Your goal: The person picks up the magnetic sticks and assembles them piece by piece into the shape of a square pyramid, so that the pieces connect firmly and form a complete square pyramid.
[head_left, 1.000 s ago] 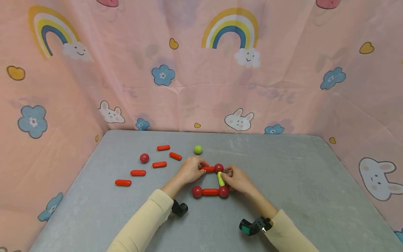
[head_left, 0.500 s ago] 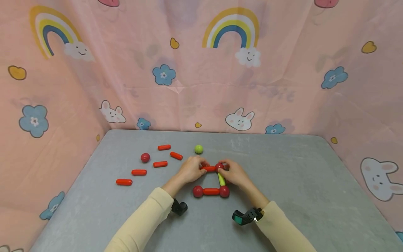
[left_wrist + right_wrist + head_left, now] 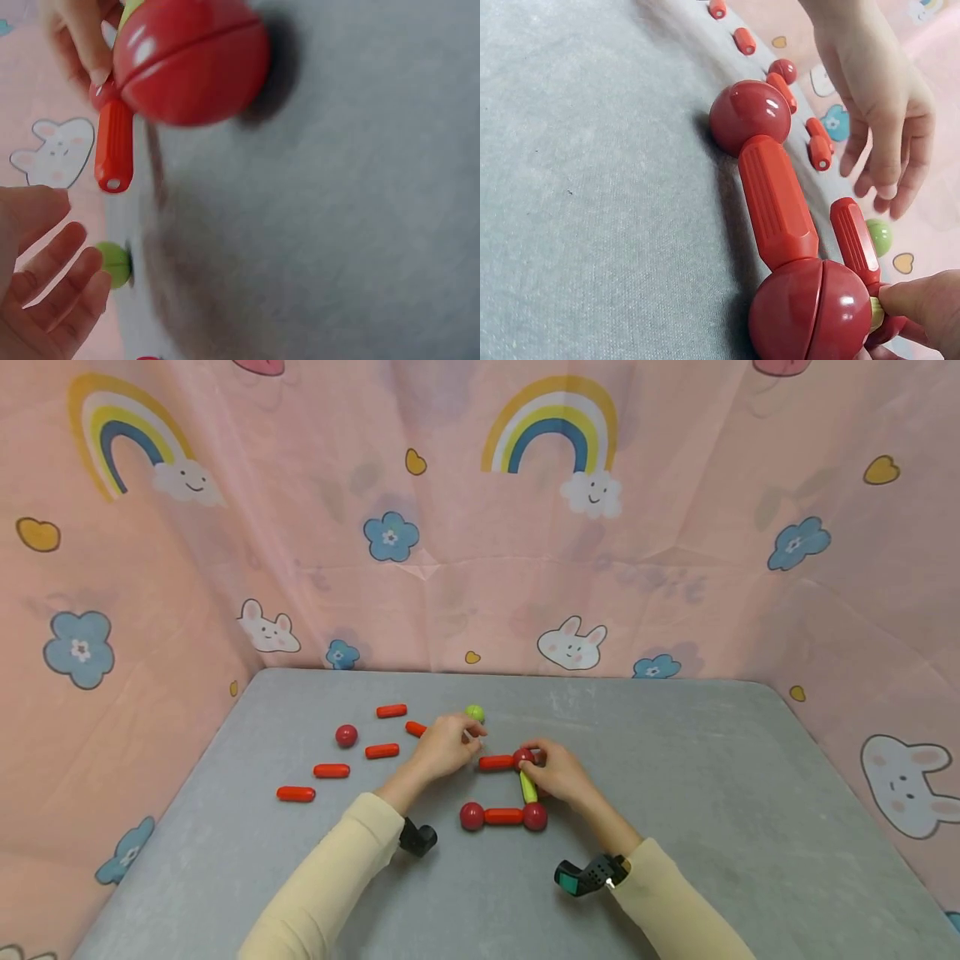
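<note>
On the grey table a frame of magnetic rods and balls stands partly joined. Its near side is a red rod between two red balls, one at the left and one at the right. A yellow-green rod runs from the right one to a far red ball, from which another red rod points left with a bare end. My right hand pinches that far ball between thumb and fingers. My left hand hovers with loosely spread fingers, holding nothing, just short of a green ball.
Several loose red rods lie at the left, among them one at the back and one nearer the left edge. A loose red ball sits among them. A pink patterned cloth hangs behind the table.
My left hand has let go of the far red rod and moved back and left toward the green ball. My right hand has shifted from the yellow-green rod up to the far red ball.
</note>
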Demonstrator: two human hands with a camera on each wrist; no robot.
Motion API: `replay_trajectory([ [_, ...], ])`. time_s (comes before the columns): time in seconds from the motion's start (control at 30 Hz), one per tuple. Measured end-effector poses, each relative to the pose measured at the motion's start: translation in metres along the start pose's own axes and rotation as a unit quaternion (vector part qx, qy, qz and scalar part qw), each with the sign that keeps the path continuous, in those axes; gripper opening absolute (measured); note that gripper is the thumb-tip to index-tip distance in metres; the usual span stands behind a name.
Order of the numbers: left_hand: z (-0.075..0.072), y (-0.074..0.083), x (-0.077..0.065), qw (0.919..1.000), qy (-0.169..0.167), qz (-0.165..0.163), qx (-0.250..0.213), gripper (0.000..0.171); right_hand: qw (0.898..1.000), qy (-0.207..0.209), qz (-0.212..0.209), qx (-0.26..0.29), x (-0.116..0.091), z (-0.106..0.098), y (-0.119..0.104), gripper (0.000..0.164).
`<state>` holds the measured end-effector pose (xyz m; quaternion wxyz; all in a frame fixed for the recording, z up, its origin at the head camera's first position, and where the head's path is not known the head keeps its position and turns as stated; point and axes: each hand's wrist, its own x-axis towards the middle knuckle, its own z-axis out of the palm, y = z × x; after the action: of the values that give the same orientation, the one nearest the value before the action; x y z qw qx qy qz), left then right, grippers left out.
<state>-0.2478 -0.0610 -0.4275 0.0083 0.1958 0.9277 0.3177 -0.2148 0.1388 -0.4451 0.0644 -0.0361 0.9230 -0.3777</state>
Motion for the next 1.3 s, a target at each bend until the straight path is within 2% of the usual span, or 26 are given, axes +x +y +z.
replay_trajectory([
  [0.13, -0.005, -0.001, 0.005, 0.9995, 0.024, -0.021, -0.006, 0.019, 1.000, -0.001, 0.004, 0.003, 0.000, 0.000, 0.001, 0.034],
  [0.3, -0.004, -0.007, 0.013, 0.9981, 0.048, -0.038, -0.006, 0.026, 1.000, -0.002, 0.006, 0.007, -0.001, 0.001, 0.001, 0.034],
  [0.43, -0.001, -0.012, 0.018, 0.9978, 0.044, -0.048, -0.011, 0.035, 1.000, -0.005, 0.011, 0.009, -0.001, 0.001, 0.001, 0.034],
  [0.7, 0.008, -0.022, 0.026, 0.9983, 0.028, -0.048, -0.016, 0.049, 1.000, -0.005, 0.015, 0.010, -0.001, 0.001, 0.000, 0.034],
  [0.93, 0.011, -0.026, 0.029, 0.9985, 0.025, -0.046, -0.011, 0.046, 1.000, 0.001, 0.014, 0.009, -0.002, 0.002, 0.000, 0.034],
  [1.3, 0.016, -0.025, 0.032, 0.9983, 0.029, -0.044, 0.023, 0.029, 1.000, 0.004, 0.012, 0.013, -0.001, 0.002, -0.001, 0.033],
])
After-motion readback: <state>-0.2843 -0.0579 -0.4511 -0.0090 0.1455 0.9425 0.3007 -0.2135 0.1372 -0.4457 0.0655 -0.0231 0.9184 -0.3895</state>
